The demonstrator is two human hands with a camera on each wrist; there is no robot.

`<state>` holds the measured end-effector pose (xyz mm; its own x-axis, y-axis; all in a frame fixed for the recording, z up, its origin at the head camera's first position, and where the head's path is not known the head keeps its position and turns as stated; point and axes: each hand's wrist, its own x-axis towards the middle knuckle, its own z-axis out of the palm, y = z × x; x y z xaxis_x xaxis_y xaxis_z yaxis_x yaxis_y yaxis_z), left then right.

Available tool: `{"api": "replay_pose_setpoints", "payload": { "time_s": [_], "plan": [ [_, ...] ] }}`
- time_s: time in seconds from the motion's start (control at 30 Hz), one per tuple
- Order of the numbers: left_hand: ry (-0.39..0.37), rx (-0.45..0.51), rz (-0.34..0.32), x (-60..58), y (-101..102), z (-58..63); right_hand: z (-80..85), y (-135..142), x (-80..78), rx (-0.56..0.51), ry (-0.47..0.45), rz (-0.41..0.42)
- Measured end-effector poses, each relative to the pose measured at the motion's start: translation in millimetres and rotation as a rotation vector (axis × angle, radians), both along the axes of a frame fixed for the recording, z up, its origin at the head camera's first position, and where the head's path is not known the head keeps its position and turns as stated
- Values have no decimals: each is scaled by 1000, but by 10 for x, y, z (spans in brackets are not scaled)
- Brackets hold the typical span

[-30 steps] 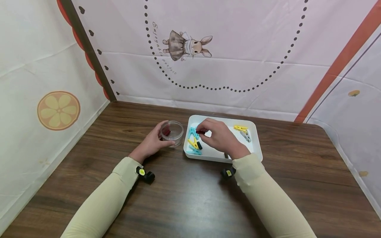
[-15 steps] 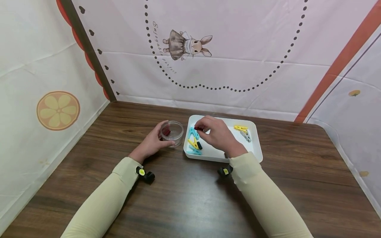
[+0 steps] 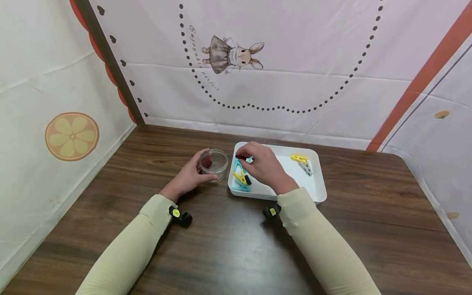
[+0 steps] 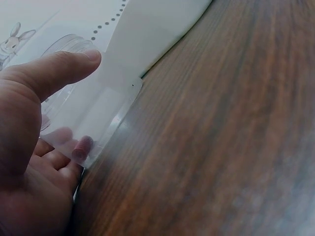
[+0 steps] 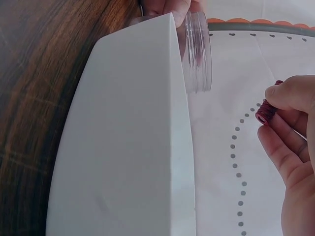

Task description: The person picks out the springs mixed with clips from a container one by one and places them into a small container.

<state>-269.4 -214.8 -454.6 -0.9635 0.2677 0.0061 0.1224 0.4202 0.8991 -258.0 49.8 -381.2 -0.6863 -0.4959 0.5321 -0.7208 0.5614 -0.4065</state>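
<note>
A clear round plastic jar point(image 3: 222, 173) stands on the table, and my left hand point(image 3: 187, 176) grips it from the left side. Inside lies a red spring point(image 4: 82, 147), visible through its wall in the left wrist view. My right hand point(image 3: 264, 164) pinches another red spring point(image 5: 266, 112) between thumb and fingertips, above the left end of the white tray point(image 3: 291, 180). Beneath that hand are teal clothespins point(image 3: 241, 187), a yellow clothespin point(image 3: 240, 177) and a small black piece point(image 3: 248, 180), partly hidden.
At the tray's right end lie a yellow clothespin point(image 3: 299, 158) and a grey clothespin point(image 3: 305, 168). The tray's raised white wall point(image 5: 123, 128) stands between the right hand and the table. A printed cloth point(image 3: 295, 53) hangs behind the brown wooden table point(image 3: 228, 246).
My right hand has moved left across the tray with the red spring, closer to the jar. The left hand and the jar have stayed in place.
</note>
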Motion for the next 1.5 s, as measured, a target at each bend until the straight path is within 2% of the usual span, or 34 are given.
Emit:
{"api": "replay_pose_setpoints", "payload": {
  "time_s": [0.37, 0.7, 0.93, 1.5],
  "plan": [
    [-5, 25, -16, -6, 8, 21, 28, -88, -29, -20, 13, 4],
    [-4, 21, -27, -13, 5, 39, 43, -171, -47, -24, -13, -14],
    [-3, 13, -17, -6, 7, 50, 39, -219, -83, -40, -17, -21],
    [-7, 14, -6, 27, 11, 25, -38, -362, -90, -11, -97, -24]
  ]
}}
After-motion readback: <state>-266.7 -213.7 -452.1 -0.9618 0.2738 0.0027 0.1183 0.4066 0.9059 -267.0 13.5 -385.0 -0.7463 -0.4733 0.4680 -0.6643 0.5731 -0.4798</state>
